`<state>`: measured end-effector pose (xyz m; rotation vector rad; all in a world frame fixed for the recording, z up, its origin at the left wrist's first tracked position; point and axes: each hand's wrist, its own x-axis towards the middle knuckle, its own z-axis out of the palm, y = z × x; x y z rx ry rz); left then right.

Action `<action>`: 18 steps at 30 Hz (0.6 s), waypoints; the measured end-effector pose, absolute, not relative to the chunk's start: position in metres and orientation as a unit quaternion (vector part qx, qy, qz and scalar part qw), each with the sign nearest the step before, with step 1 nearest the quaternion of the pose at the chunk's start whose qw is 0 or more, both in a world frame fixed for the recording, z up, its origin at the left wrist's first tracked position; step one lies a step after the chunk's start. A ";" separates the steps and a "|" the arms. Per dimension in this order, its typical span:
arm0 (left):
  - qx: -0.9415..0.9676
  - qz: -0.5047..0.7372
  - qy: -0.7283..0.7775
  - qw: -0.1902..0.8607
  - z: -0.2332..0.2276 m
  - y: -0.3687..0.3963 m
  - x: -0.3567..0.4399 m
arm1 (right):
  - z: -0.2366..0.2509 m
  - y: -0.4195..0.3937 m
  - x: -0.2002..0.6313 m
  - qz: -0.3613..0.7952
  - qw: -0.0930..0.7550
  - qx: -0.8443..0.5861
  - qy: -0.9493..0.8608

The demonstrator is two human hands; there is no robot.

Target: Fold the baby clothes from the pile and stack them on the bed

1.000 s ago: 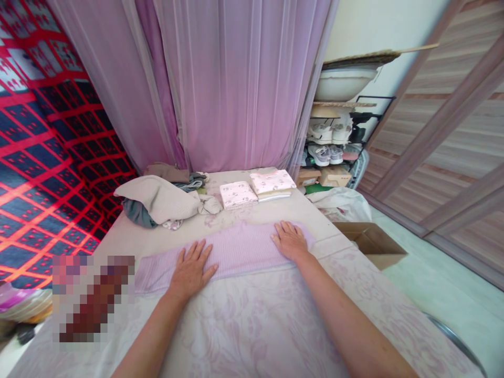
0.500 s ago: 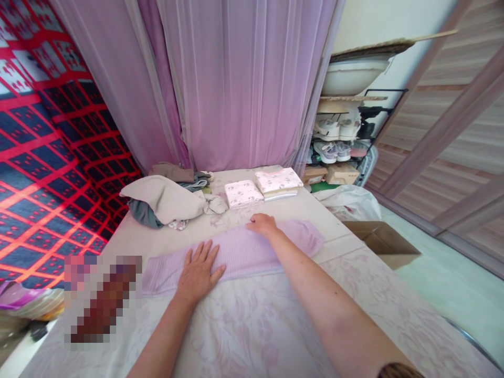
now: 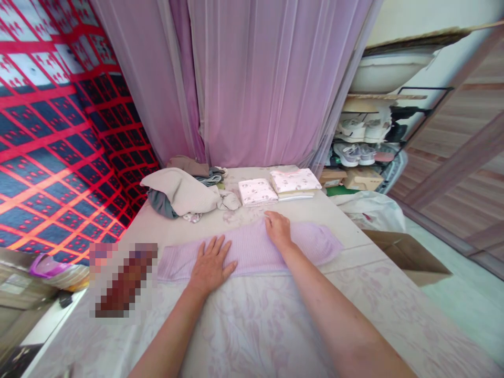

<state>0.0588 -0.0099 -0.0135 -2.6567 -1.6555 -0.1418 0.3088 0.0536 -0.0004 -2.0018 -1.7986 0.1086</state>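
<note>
both hands lie flat and open, gripping nothing: the left hand [image 3: 211, 264] presses the lilac ribbed garment [image 3: 252, 249] near its left end, the right hand [image 3: 278, 229] its far edge. the garment lies spread across the bed [image 3: 252, 325], in front of two folded floral pieces [image 3: 277, 187].

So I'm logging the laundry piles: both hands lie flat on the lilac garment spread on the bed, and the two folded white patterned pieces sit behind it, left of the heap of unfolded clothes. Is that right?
Not quite. In the head view the left hand and right hand do lie flat on the lilac garment, but the two folded white patterned pieces sit right of the heap of unfolded clothes, not left.
</note>
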 end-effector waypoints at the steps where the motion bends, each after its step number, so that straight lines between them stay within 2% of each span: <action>1: -0.848 -0.046 -0.528 0.001 -0.014 -0.010 0.059 | -0.002 0.047 0.308 0.022 0.228 -0.701 -0.675; 4: -0.847 -0.053 -0.528 -0.012 -0.014 -0.011 0.059 | -0.010 0.029 0.307 0.018 0.167 -0.651 -0.741; 8: -0.845 -0.059 -0.530 -0.039 -0.015 -0.012 0.058 | -0.014 0.018 0.305 0.048 0.056 -0.670 -0.739; 13: -0.841 -0.067 -0.535 -0.054 -0.014 -0.014 0.060 | -0.004 0.003 0.293 0.015 0.057 -0.662 -0.747; 18: -0.835 -0.085 -0.540 -0.068 -0.001 -0.015 0.054 | -0.009 -0.021 0.289 0.053 0.054 -0.617 -0.784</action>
